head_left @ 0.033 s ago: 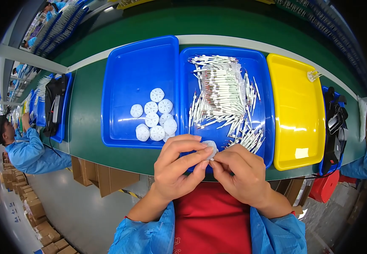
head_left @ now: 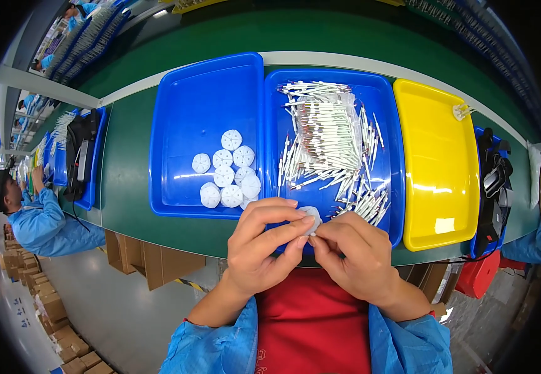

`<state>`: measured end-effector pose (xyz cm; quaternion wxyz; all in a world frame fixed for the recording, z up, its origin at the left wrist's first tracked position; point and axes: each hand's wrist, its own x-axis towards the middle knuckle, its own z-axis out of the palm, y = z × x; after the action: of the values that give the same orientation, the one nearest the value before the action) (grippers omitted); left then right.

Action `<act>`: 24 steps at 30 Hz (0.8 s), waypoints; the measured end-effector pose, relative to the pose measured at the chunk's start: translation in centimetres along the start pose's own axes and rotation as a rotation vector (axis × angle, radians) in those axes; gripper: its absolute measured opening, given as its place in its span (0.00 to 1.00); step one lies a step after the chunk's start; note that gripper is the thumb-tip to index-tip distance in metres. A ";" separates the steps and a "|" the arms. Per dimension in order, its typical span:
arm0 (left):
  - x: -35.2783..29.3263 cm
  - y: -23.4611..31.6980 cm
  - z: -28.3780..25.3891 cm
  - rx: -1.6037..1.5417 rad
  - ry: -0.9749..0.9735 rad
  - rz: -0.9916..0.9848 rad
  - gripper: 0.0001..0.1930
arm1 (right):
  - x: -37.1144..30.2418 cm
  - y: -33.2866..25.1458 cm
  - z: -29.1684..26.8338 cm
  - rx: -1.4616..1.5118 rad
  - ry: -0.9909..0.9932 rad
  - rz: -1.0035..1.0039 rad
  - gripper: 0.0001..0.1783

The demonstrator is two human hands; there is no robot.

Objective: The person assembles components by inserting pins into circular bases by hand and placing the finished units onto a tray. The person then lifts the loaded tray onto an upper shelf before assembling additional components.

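In front of my chest, my left hand (head_left: 261, 249) pinches a small round white plastic piece (head_left: 310, 218) between thumb and fingers. My right hand (head_left: 356, 252) is closed at that piece's right edge, thumb and forefinger pressed together; whatever lies between them is hidden. Beyond my left hand, a blue tray (head_left: 202, 81) holds several similar white round pieces (head_left: 224, 176), with faceted tops and small dark marks. Straight ahead, a second blue tray (head_left: 394, 181) carries many thin white sticks with dark tips (head_left: 326, 134), some in a clear plastic bag, others scattered loose around it.
To the right stands a yellow tray (head_left: 439, 168) with a small white pronged part (head_left: 462, 111) at its far corner. Dark devices with cables (head_left: 495, 181) lie beyond it. A co-worker in blue (head_left: 46, 218) works at the left. Cardboard boxes (head_left: 152, 258) sit below the green table (head_left: 127, 174).
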<state>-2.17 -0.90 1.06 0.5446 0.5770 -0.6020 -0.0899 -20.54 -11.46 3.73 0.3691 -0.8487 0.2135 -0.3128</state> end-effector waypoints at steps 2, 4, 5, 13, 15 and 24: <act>0.2 0.2 0.3 -0.021 0.012 -0.040 0.18 | -0.1 0.0 -0.3 -0.007 -0.010 0.024 0.13; 0.4 0.2 0.3 -0.016 0.010 -0.032 0.18 | -0.2 0.1 -0.6 -0.015 -0.018 0.047 0.13; 0.4 0.2 0.3 -0.011 0.008 -0.023 0.17 | -0.1 0.2 -0.8 0.029 -0.022 0.056 0.13; -0.7 0.2 1.6 -0.350 0.082 -0.393 0.23 | 2.3 1.8 -4.0 -0.166 -0.250 -0.128 0.24; 0.0 0.4 2.1 -0.408 0.033 -0.404 0.25 | 2.4 2.5 -4.2 -0.256 -0.269 -0.155 0.22; 1.0 -2.7 -4.5 0.775 0.116 -0.315 0.35 | 7.5 18.9 -19.3 -0.755 0.191 0.516 0.26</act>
<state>3.07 -0.22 1.37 0.2998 0.8282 -0.4641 0.0938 -30.93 -37.46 2.48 0.0789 -0.8103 0.5494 -0.1880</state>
